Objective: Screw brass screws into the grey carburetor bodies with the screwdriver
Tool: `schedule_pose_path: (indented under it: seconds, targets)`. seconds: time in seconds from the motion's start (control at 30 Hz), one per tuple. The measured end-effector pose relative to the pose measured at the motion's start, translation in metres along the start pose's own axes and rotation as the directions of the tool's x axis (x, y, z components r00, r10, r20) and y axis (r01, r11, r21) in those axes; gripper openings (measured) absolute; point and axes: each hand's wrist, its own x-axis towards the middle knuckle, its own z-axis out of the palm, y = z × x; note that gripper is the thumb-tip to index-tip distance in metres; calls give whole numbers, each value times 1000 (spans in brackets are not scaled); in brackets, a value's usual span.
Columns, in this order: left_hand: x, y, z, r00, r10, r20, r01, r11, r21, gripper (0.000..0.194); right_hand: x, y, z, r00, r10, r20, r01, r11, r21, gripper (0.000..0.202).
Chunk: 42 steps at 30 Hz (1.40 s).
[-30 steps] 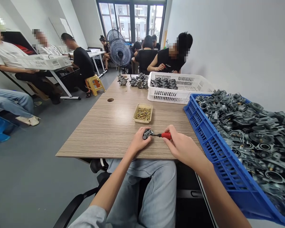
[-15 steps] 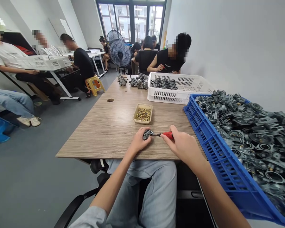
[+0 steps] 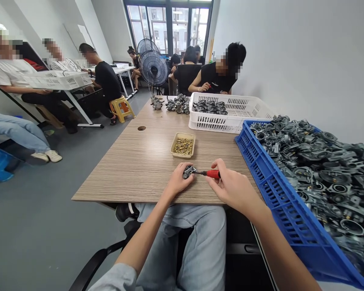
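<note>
While the left hand [image 3: 178,182] grips the part [image 3: 188,171], the right hand [image 3: 230,186] pinches the screwdriver [image 3: 210,173]. If its tip slips, it may stab the fingers.

Head camera – looks forward-down, close over table [image 3: 145,161].

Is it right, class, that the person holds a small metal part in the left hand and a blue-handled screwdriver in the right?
Not quite: the head view shows the screwdriver has a red handle, not blue. The left hand does hold the small metal part, and the right hand the screwdriver.
</note>
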Motion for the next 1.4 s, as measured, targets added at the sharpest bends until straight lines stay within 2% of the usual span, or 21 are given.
schedule_pose_path:
  seconds: [0.23, 0.43, 0.63, 0.8, 1.03, 1.13, 1.23, 1.4]
  targets:
    - [0, -1, 0, 1000, 0, 7, 1, 1000, -5, 39, -1, 0, 1, 994, -108, 4, 108, 993, 57, 13]
    - [0, 0, 0, 1000, -2, 8, 2, 1000, -8, 39, 0, 0, 1, 997, -77, 11, 76, 996, 36, 9]
    - [0, 0, 0, 1000, 12, 1, -12, 1000, -13, 39, -2, 2, -1, 994, -105, 16, 104, 993, 50, 10]
    - [0, -1, -1, 1000, 7, 4, -7, 1000, -13, 39, -1, 3, 1, 998, -59, 14, 59, 998, 7, 9]
    - [0, -3, 0, 1000, 6, 6, -6, 1000, -20, 40, 4, -2, 2, 996, 88, 8, -84, 974, -210, 19]
    - [0, -3, 0, 1000, 6, 3, -6, 1000, -19, 39, 6, -3, 2, 993, 115, 1, -111, 966, -233, 21]
    - [0, -2, 0, 1000, 7, -1, -7, 1000, -14, 39, 6, -1, 2, 995, 96, 5, -94, 984, -154, 19]
    - [0, -1, 0, 1000, 11, 1, -11, 1000, -6, 39, -1, 6, 0, 997, -72, 15, 70, 992, 106, 21]
